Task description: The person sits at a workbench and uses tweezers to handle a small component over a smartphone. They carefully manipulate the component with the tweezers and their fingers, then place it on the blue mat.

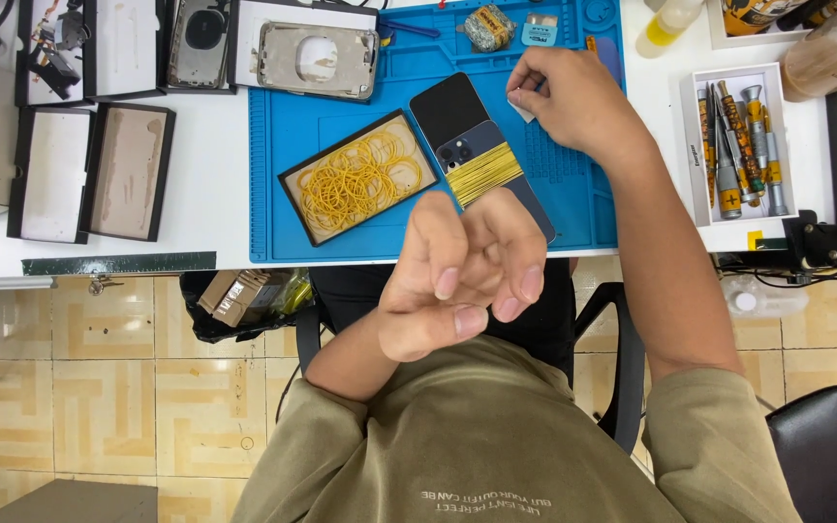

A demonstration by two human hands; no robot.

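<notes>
Dark rectangular smartphone (481, 155), lying rear up and bound across its middle with yellow rubber bands, rests diagonally on a blue silicone work mat (341, 136); the right hand (573, 97) pinches a small white scrap just beside its top corner; the left hand (462, 276), fingers curled and holding nothing, hangs near its lower end; a shallow black tray of yellow rubber bands (358, 177) sits alongside.

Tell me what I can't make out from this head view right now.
- Phone, head view: its lower end is hidden behind the left hand.
- White scrap, head view: mostly covered by the right hand's fingers, too small to identify.
- Bottle, head view: cut off by the top edge.
- Left hand's grip: fingers curled, any contents hidden.
</notes>
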